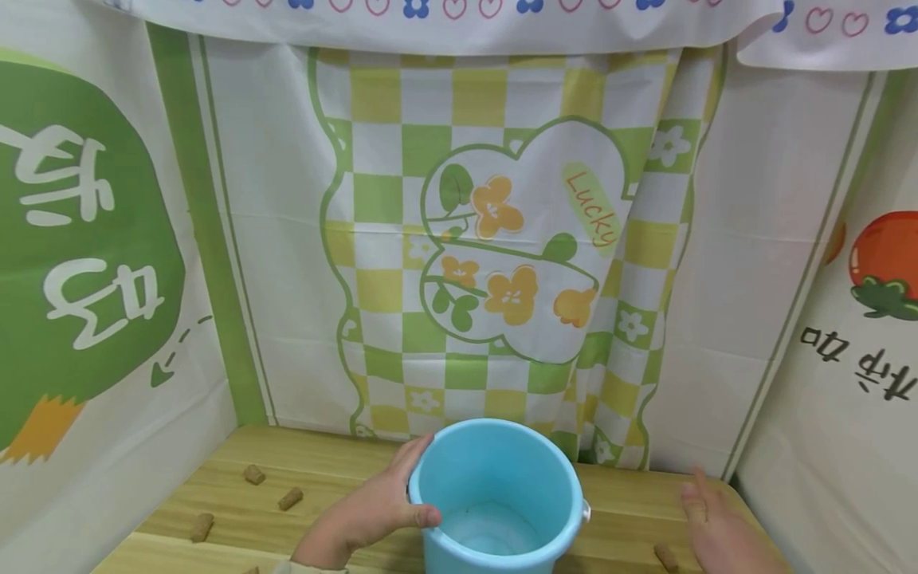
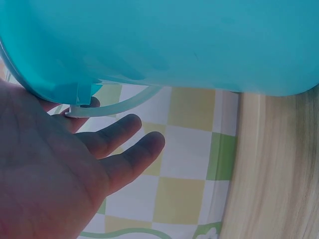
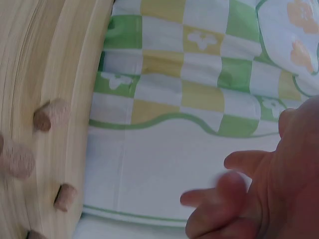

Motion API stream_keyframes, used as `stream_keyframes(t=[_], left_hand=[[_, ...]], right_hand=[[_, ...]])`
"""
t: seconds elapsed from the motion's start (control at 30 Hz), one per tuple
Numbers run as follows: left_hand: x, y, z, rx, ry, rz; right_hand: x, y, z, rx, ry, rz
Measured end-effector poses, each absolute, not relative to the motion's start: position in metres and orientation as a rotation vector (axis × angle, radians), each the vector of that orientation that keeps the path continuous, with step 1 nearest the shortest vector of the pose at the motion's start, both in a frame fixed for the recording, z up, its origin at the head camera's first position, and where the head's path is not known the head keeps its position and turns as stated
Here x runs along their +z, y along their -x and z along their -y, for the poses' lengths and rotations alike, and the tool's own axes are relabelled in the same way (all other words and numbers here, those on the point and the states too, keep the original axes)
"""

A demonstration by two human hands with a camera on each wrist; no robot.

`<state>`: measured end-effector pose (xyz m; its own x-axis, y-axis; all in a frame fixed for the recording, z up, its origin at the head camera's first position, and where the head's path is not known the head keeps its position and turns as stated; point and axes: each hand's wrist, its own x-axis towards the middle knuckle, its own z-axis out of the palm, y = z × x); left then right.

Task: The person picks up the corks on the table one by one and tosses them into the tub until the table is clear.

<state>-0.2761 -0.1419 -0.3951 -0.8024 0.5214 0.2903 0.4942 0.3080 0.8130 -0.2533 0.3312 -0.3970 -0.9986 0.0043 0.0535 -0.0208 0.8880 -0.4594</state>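
Note:
A light blue plastic bucket (image 1: 495, 510) stands with its mouth up at the front middle of the head view, and only its bare inside shows. My left hand (image 1: 380, 502) grips its left rim, thumb over the edge and the other fingers along the outside. In the left wrist view, several fingers (image 2: 132, 154) of that hand spread past the bucket's white handle (image 2: 122, 105). Off to the bucket's right, my right hand (image 1: 720, 522) is empty and blurred, near a cork (image 1: 665, 556). Its fingers look loosely bent in the right wrist view.
Several corks lie scattered on the wooden table (image 1: 323, 454), including one cork (image 1: 203, 527) at the left and another cork (image 3: 65, 197) in the right wrist view. A checkered cloth (image 1: 387, 319) hangs behind the table. Printed cloth walls (image 1: 796, 462) stand close on both sides.

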Motion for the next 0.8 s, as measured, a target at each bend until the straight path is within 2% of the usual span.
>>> stream_keyframes(t=[0.27, 0.53, 0.67, 0.8], left_hand=[[-0.396, 0.276, 0.141, 1.55, -0.935, -2.506], [-0.396, 0.277, 0.141, 1.547, -0.956, -2.51], [-0.395, 0.277, 0.141, 1.53, -0.974, -2.525], [-0.394, 0.276, 0.141, 1.531, -0.97, -2.513]], right_hand=[[-0.405, 0.251, -0.36, 0.981, -0.207, 2.831], [-0.396, 0.245, -0.381, 0.957, 0.046, 3.019], [-0.4, 0.242, -0.39, 0.986, 0.061, 2.971], [-0.408, 0.243, -0.404, 0.787, 0.0, 2.948]])
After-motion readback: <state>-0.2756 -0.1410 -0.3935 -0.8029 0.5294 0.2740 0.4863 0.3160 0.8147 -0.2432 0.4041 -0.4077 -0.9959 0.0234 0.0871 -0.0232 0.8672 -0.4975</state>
